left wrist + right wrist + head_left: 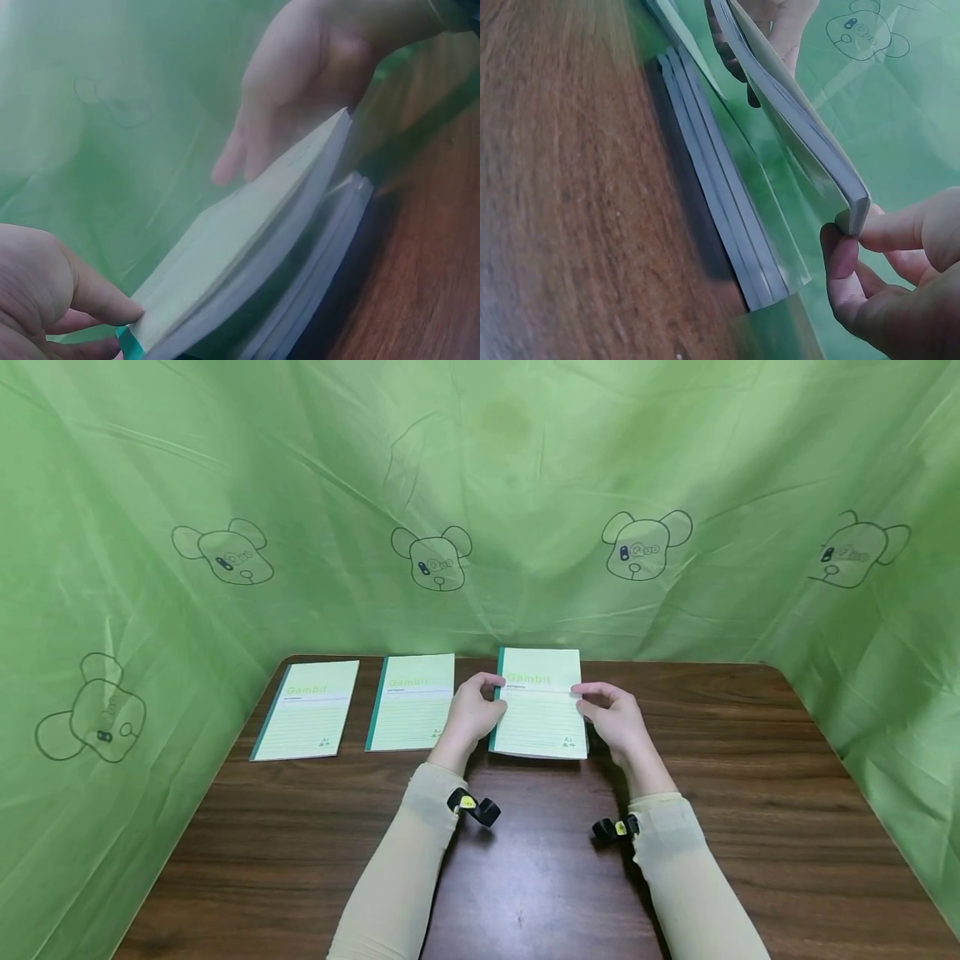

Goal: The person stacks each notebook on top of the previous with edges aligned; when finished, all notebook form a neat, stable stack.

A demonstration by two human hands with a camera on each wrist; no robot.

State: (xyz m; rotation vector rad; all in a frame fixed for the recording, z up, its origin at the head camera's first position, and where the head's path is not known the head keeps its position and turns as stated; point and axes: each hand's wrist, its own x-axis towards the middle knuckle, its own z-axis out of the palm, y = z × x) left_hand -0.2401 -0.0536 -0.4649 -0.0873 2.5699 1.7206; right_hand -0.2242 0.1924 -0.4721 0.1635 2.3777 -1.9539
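Observation:
Both hands hold a pale green notebook with a teal spine and "Gambit" printed on its cover. My left hand pinches the spine side, with the thumb on the cover edge in the left wrist view. On the opposite edge, my right hand grips the notebook between thumb and fingers. It is raised and tilted over a stack of notebooks, with a gap visible between them in both wrist views. From the head view, the held notebook hides nearly all of that stack.
Two similar notebooks lie flat to the left, one at the far left and one beside my left hand. The brown wooden table ends at a green curtain with bear-head drawings, which encloses the back and sides.

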